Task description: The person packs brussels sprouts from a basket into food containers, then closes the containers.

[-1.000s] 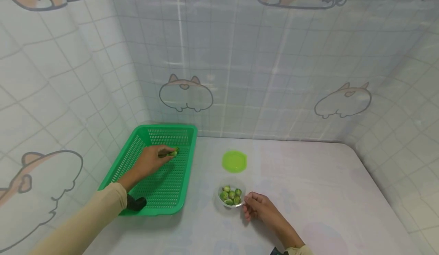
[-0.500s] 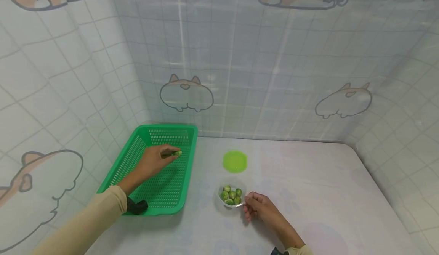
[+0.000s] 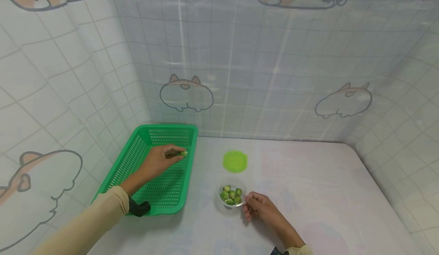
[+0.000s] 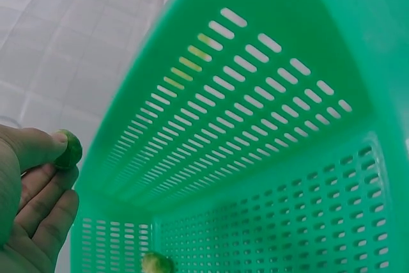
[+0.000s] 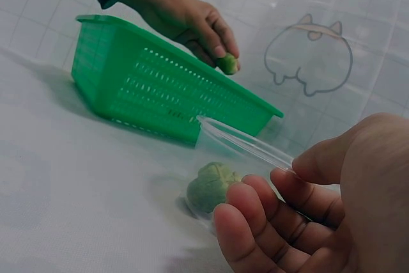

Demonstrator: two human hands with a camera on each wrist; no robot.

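Observation:
In the head view my left hand (image 3: 159,160) is above the green basket (image 3: 190,171), near its right wall. Thumb and fingertips pinch a Brussels sprout (image 3: 183,153). The right wrist view puts this sprout (image 5: 227,63) just above the basket rim. Another sprout (image 4: 155,263) lies on the basket floor in the left wrist view. My right hand (image 3: 260,207) pinches the rim of a small clear plastic cup (image 5: 246,145) that stands on the table. Several Brussels sprouts (image 3: 232,194) sit inside that cup.
Behind the cup a flat, round lime-green lid (image 3: 234,161) lies on the white table (image 3: 308,186). The basket stands against the left wall. Walls covered in a printed sheet (image 3: 247,76) close off the back and both sides.
My left hand has risen a little and shifted right toward the basket's right wall, carrying the sprout. The right hand and the cup have stayed in place.

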